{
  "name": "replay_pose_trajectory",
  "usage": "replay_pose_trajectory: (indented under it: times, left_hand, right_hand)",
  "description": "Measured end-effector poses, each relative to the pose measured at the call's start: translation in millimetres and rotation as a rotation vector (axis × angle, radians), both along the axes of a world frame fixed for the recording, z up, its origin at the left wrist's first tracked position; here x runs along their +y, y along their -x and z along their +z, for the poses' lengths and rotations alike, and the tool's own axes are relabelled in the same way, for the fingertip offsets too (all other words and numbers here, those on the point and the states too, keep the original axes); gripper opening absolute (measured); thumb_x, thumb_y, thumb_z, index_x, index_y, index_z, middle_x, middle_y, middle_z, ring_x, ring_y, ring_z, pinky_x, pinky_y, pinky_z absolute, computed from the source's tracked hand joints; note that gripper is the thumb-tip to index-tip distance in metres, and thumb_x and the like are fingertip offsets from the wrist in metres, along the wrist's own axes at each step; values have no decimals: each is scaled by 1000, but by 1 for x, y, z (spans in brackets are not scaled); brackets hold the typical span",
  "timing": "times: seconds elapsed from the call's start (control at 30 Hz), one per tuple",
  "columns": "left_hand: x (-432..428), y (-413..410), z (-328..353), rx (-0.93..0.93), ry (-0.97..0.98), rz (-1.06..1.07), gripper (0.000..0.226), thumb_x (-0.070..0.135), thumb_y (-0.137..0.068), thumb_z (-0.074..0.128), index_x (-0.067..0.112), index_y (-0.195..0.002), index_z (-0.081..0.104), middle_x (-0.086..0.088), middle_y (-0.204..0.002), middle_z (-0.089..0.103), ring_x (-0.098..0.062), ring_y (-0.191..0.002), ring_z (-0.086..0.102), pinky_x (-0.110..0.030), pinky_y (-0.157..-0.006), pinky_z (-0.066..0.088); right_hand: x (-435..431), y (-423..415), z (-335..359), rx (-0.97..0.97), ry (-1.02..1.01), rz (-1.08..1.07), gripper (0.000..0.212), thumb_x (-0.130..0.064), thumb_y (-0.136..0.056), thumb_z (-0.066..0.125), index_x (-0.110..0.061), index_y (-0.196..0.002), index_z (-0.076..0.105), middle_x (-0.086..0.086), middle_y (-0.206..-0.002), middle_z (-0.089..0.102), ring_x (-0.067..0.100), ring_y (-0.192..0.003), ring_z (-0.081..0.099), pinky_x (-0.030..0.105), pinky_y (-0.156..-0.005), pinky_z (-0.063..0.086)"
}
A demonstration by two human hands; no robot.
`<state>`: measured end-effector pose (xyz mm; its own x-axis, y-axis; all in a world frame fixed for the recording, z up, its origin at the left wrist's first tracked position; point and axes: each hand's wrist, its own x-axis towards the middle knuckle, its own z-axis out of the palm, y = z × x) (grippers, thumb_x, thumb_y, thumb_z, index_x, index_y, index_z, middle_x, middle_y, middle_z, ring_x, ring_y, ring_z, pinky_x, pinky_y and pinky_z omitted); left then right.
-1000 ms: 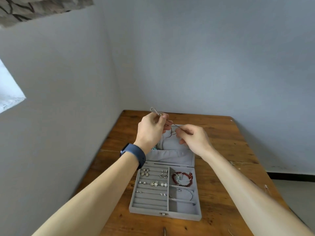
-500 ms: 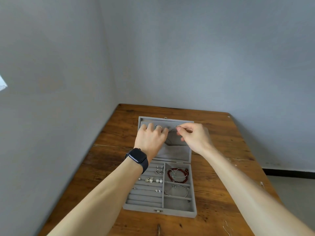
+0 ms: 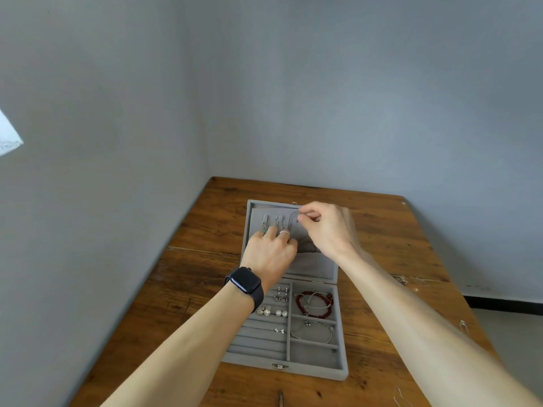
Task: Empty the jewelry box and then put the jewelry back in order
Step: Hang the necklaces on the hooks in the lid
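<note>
A grey jewelry box (image 3: 282,366) lies open on the wooden table (image 3: 182,289), its lid (image 3: 317,265) folded back flat. My right hand (image 3: 326,230) pinches a thin silver necklace chain (image 3: 291,220) near the top of the lid. My left hand (image 3: 270,254), with a ring and a dark watch, rests its fingers on the lid lining just below two hung necklaces (image 3: 265,224). The tray holds a red bead bracelet (image 3: 316,304), a silver bangle (image 3: 313,334) and several earrings (image 3: 280,296).
Small loose silver pieces lie on the table at the right edge (image 3: 462,326) and near the front right (image 3: 399,398). A dark item (image 3: 280,399) lies in front of the box. Grey walls close in on the left and behind.
Both hands came down from mid-air onto the open lid with the chain. My right hand now pinches it near the lid's top; the view has tilted downward.
</note>
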<state>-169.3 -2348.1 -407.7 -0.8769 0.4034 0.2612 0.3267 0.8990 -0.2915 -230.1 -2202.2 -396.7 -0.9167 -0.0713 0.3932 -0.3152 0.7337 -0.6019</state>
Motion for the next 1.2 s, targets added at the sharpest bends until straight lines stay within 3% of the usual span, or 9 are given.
replay_pose_trajectory:
  times: [0.07,0.2,0.3,0.5,0.6,0.73,0.93,1.07,1.2]
  left_hand:
    - [-1,-2,-4,4,-11,-17,9,13,-75,73,21,-77,69,4,-80,69,-20,-78,64,-27,-58,43]
    - [-1,-1,-15,46,-81,-11,19,18,-94,50,17,-95,69,-2,-105,68,-26,-98,59,-32,-69,40]
    - [-2,0,-19,20,-110,13,27,26,-99,46,14,-103,69,-6,-117,62,-28,-105,55,-35,-77,43]
    - [-6,-3,-15,-13,-80,33,19,17,-97,47,15,-109,61,-4,-109,67,-27,-104,57,-33,-72,38]
    - [-6,-4,-12,-26,-59,37,23,7,-93,48,13,-113,57,-5,-114,66,-29,-108,55,-34,-72,38]
    - [-3,-4,-9,-37,-39,67,26,5,-93,48,10,-115,61,-13,-136,50,-32,-116,50,-37,-80,44]
    - [-1,-6,-12,-83,-77,124,26,4,-92,52,13,-116,56,-8,-117,59,-29,-106,58,-35,-71,45]
    - [-1,-2,-11,-96,-136,107,34,2,-90,52,16,-120,52,-4,-109,63,-29,-100,61,-34,-63,39]
    - [1,-2,-12,-170,-136,57,27,17,-92,52,18,-119,51,-1,-105,65,-31,-94,66,-33,-62,39]
  right_hand:
    - [-2,-1,-1,12,-44,-22,4,-29,-90,71,-27,-92,73,-8,-88,76,15,-83,69,30,-76,55]
    - [-5,-4,-4,64,-215,-76,7,-29,-94,65,-25,-93,71,-5,-89,74,23,-84,68,33,-68,56]
    - [-6,-10,-10,25,-251,-25,12,-27,-94,64,-25,-95,75,-4,-91,76,22,-86,70,30,-73,57]
    - [16,-28,-29,41,-171,-3,17,-23,-89,69,-22,-105,76,-4,-100,72,16,-90,66,27,-79,52]
    - [27,-37,-38,36,-314,-69,22,-27,-88,66,-22,-108,73,-3,-106,72,20,-98,58,34,-83,50]
    - [21,-45,-44,-52,-511,17,37,-34,-91,57,-23,-125,65,-3,-123,67,24,-115,51,39,-92,44]
    - [12,-45,-48,-158,-480,23,41,-28,-89,59,-23,-130,56,-3,-127,61,23,-120,45,41,-94,39]
    - [12,-49,-48,-97,-499,42,28,-21,-89,62,-24,-117,58,-6,-118,64,23,-114,45,40,-88,39]
    - [17,-60,-54,4,-421,52,22,-20,-88,65,-23,-109,63,-5,-109,63,23,-108,49,39,-85,42]
